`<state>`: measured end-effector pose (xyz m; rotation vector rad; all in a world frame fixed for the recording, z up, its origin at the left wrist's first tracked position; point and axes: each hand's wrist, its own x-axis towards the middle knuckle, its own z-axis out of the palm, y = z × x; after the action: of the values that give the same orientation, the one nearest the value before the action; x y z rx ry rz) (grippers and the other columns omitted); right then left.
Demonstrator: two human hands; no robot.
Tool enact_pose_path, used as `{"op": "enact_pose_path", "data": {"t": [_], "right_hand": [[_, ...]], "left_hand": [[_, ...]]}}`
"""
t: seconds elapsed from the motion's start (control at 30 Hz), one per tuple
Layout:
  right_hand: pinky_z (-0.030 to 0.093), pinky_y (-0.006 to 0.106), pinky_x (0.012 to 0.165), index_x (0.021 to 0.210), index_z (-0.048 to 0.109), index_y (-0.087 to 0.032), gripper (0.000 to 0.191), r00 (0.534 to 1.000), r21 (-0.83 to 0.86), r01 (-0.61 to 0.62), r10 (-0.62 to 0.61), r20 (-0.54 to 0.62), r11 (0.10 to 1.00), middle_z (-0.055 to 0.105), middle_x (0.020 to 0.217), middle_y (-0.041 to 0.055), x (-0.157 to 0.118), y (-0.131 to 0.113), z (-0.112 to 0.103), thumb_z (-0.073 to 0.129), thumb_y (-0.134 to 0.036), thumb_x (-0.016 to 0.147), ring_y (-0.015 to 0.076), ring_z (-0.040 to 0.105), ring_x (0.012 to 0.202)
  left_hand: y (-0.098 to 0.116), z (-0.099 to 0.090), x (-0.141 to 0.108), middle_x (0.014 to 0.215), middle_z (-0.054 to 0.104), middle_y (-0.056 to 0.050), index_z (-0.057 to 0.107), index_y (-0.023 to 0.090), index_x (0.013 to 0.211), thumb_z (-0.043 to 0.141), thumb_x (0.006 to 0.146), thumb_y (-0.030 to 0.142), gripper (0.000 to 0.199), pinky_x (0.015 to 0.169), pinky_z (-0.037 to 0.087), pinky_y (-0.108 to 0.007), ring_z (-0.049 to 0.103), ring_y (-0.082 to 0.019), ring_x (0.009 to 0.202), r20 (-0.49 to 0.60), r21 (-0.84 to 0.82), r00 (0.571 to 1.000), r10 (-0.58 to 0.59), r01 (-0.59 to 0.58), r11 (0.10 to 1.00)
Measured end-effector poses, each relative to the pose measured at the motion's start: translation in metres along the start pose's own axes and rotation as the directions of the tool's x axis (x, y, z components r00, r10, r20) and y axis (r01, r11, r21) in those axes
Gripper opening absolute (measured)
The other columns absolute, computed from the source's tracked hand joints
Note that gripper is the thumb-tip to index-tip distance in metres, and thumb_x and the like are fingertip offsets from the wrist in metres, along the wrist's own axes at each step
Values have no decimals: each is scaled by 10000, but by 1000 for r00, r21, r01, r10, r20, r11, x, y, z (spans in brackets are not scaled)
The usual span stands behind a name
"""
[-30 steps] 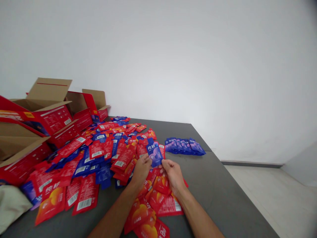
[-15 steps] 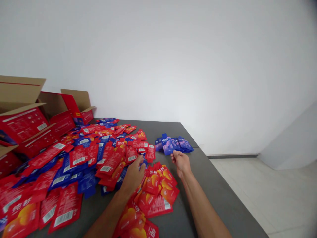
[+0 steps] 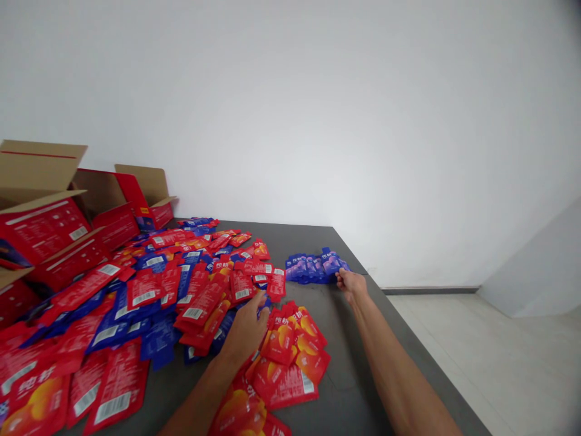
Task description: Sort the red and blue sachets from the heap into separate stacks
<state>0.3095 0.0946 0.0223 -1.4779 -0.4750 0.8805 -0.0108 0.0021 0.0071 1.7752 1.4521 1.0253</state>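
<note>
My right hand pinches the lower edge of a blue pouch at the right end of a short row of blue pouches. My left hand rests low over the right side of the mixed heap, its thumb and forefinger apart; whether its fingers touch a pouch is hidden. Just right of it lies a pile of red pouches with orange fruit pictures, face up. Red and blue pouches lie jumbled in a big heap to the left.
Open red cardboard boxes with brown flaps stand along the left behind the heap. The dark grey table ends at a right edge, beyond which is pale floor. A white wall rises behind.
My right hand has moved right along the blue row with its pouch, from the row's middle to its right end. My left hand has barely moved.
</note>
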Motion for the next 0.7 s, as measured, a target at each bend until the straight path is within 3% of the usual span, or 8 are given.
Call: {"op": "enact_pose_path", "data": {"t": [0.17,0.37,0.7], "right_hand": [[392,166,353,623,571,-180,177,1000,-7,-23,23,-15,1000,612,499,8,7,7,-2,696,-172,749,86,485,392],[368,172,308,691,614,-154,246,1000,-13,-7,7,-24,1000,637,515,49,9,10,-4,790,-323,725,98,497,389],[365,203,357,626,591,-150,229,999,-97,-3,-1,-48,995,657,566,79,-3,9,-11,741,-260,759,106,514,420]], "left_hand": [[0,1,0,1249,670,-159,551,122,1350,459,882,289,504,1036,447,-373,633,-237,1164,12,14,1000,-12,12,1000],[3,0,-1,1227,685,-146,589,131,1306,479,870,286,476,1023,459,-358,646,-233,1144,7,10,1000,-13,13,1000],[-1,-12,2,1134,728,-106,682,155,1147,411,856,125,399,984,478,-340,668,-210,1083,10,65,999,41,-41,997]]}}
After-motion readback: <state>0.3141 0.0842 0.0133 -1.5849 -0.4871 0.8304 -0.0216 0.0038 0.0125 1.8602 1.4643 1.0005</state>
